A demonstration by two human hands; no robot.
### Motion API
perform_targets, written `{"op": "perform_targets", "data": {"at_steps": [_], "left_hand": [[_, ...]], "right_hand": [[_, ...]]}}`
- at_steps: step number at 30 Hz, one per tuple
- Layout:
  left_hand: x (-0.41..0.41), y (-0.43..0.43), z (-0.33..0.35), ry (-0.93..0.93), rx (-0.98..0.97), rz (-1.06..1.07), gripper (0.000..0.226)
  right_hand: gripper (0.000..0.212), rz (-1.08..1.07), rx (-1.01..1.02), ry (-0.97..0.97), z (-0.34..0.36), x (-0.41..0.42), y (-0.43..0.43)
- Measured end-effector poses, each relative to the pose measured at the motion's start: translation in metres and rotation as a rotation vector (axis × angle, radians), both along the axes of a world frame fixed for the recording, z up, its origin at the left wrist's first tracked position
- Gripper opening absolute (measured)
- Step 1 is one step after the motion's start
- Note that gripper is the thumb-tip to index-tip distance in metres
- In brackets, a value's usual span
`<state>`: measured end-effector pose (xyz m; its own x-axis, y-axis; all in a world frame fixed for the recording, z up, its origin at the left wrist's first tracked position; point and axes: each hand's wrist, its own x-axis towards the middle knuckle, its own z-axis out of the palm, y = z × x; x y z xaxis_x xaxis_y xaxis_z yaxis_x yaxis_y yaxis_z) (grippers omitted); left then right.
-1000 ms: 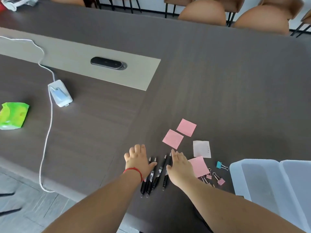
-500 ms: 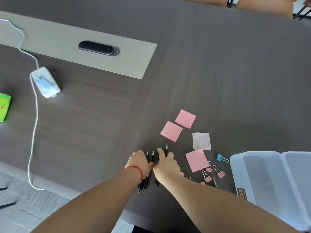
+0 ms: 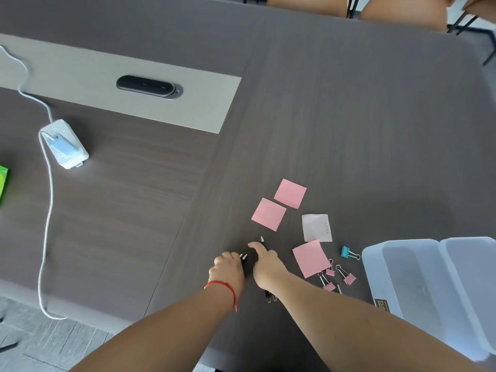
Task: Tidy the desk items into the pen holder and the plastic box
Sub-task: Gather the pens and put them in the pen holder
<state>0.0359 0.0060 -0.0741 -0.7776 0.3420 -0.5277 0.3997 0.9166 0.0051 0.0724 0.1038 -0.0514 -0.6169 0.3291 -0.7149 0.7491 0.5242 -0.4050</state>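
Observation:
Several black pens (image 3: 244,258) lie bunched on the dark desk (image 3: 349,130) near its front edge. My left hand (image 3: 228,269) curls over their left side, and my right hand (image 3: 267,265) presses on them from the right, forefinger stretched forward. Only the pen tips and clip ends show. Three pink sticky notes (image 3: 269,214) and a white note (image 3: 316,227) lie just right of the pens. Pink binder clips (image 3: 346,276) and a teal one (image 3: 347,252) sit beside the open translucent plastic box (image 3: 375,267) at the right. No pen holder is in view.
A white power adapter (image 3: 64,143) with its cord (image 3: 45,237) trailing over the front edge lies at the left. A green packet (image 3: 3,183) shows at the left border. A black oval socket cover (image 3: 146,85) sits in the light strip. Chairs (image 3: 402,9) stand beyond the far edge.
Both hands have drawn together, pushing the spread pens into a tight bunch, and my fingers have curled over them. The view has tilted down and shifted right.

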Motion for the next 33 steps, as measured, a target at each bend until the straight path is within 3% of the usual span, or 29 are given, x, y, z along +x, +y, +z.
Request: {"op": "perform_targets", "data": {"at_steps": [4, 7, 8, 12, 14, 16, 18, 21, 26, 29, 33], "left_hand": [[0.008, 0.003, 0.0, -0.068, -0.027, -0.122, 0.034], [-0.001, 0.018, 0.017, -0.163, -0.059, -0.003, 0.032], [-0.004, 0.023, 0.023, -0.118, -0.041, -0.006, 0.037], [-0.023, 0.056, 0.064, -0.291, 0.155, 0.112, 0.034], [-0.027, 0.074, 0.084, -0.509, 0.312, 0.257, 0.024], [-0.023, 0.092, 0.106, -0.776, 0.416, 0.453, 0.023], [-0.011, 0.107, 0.128, -0.838, 0.469, 0.386, 0.035], [0.017, 0.125, 0.156, -0.975, 0.393, 0.236, 0.04], [0.071, 0.149, 0.15, -1.024, 0.128, -0.003, 0.028], [0.095, 0.151, 0.132, -1.131, -0.016, 0.079, 0.021], [0.114, 0.151, 0.108, -1.133, -0.131, 0.188, 0.023]], "right_hand": [[0.059, -0.055, -0.112, 0.084, 0.024, 0.003, 0.016], [0.064, -0.213, -0.261, 0.093, 0.039, 0.007, 0.03], [0.063, -0.29, -0.32, 0.102, 0.045, 0.008, 0.036], [0.054, -0.459, -0.527, 0.169, 0.083, 0.017, 0.072], [0.044, -0.508, -0.609, 0.206, 0.108, 0.027, 0.093], [0.048, -0.569, -0.629, 0.23, 0.127, 0.041, 0.115], [0.055, -0.649, -0.664, 0.24, 0.14, 0.061, 0.134], [0.05, -0.722, -0.694, 0.252, 0.156, 0.096, 0.15], [0.019, -0.735, -0.686, 0.161, 0.16, 0.161, 0.153], [0.012, -0.663, -0.662, 0.037, 0.148, 0.194, 0.147], [0.011, -0.538, -0.657, -0.104, 0.128, 0.217, 0.134]]}}
